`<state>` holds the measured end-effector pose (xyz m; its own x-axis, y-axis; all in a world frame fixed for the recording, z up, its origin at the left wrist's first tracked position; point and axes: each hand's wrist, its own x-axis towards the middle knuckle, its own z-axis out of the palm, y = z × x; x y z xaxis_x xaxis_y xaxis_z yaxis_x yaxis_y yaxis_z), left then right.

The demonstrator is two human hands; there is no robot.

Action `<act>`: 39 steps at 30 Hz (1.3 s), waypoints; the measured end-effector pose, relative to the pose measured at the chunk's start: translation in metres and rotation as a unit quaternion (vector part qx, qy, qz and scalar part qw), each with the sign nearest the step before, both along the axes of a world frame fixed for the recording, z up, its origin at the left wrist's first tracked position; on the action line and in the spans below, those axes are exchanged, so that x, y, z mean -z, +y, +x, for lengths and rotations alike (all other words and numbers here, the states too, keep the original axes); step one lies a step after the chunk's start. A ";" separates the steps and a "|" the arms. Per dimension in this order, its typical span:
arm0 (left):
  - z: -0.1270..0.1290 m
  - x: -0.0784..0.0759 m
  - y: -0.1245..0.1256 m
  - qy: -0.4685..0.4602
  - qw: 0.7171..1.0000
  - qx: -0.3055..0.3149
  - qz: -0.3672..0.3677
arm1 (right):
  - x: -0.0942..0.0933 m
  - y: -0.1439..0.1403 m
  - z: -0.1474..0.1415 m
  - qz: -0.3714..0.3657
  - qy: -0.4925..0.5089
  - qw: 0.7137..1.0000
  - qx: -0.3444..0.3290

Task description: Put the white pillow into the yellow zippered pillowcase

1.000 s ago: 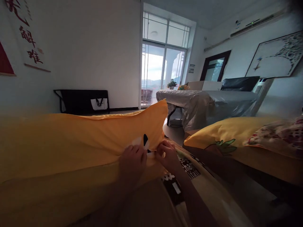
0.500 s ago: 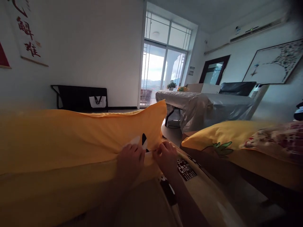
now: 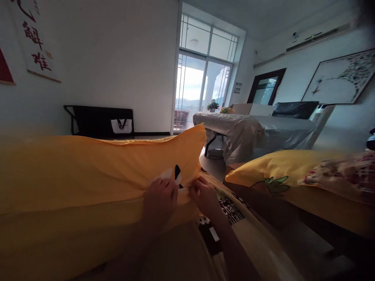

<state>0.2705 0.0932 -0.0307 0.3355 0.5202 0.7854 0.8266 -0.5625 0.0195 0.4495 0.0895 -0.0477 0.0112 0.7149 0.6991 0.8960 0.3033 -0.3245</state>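
A large yellow pillow (image 3: 96, 171) stands on its long side across the left and middle of the view, with a black-and-white print near its right end. My left hand (image 3: 161, 197) is closed on its fabric just below that print, and creases run out from the grip. Close to the pillow's right edge, my right hand (image 3: 206, 195) pinches the same fabric between thumb and fingers. The fingertips of my left hand are partly hidden in the cloth. Beneath both forearms lies a beige printed cloth (image 3: 254, 234) with dark lettered patches.
To the right lies another yellow pillow (image 3: 263, 166) with a green leaf print, beside a red-and-white patterned fabric (image 3: 345, 168). A plastic-covered table (image 3: 243, 128) stands behind. A black bench-like piece (image 3: 90, 121) with a white bag (image 3: 121, 126) is against the far wall.
Both hands keep their hold on the pillow. My right wrist has shifted slightly, and the fabric by the print has moved a little. The view has turned very slightly.
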 end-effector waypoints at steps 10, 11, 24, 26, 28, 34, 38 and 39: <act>0.000 -0.001 0.001 0.010 1.000 -0.002 0.001 | 0.007 0.005 -0.008 0.052 0.083 0.993 0.063; 0.000 -0.001 0.001 0.005 1.000 -0.001 -0.001 | 0.006 0.006 -0.006 0.050 0.111 0.992 0.031; -0.003 0.001 0.003 -0.017 0.999 0.005 -0.032 | 0.007 0.013 0.031 0.048 0.232 0.950 -0.206; -0.003 0.001 0.003 -0.011 0.999 0.003 -0.032 | 0.005 0.012 0.027 0.047 0.217 0.953 -0.205; -0.003 0.001 0.003 -0.007 1.000 0.001 -0.027 | 0.004 0.012 0.022 0.040 0.209 0.956 -0.203; -0.003 0.001 0.003 -0.004 1.000 0.000 -0.025 | 0.008 0.014 0.008 0.073 0.194 0.964 -0.167; -0.004 0.001 0.003 -0.015 1.000 0.006 -0.020 | 0.010 0.013 0.006 0.131 0.134 0.971 -0.148; -0.004 0.001 0.003 -0.016 1.000 0.008 -0.019 | 0.010 0.012 0.006 0.136 0.119 0.971 -0.153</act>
<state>0.2666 0.0960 -0.0313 0.3187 0.5452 0.7754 0.8164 -0.5735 0.0676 0.4555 0.1017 -0.0575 0.0120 0.4988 0.8666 0.6592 0.6477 -0.3820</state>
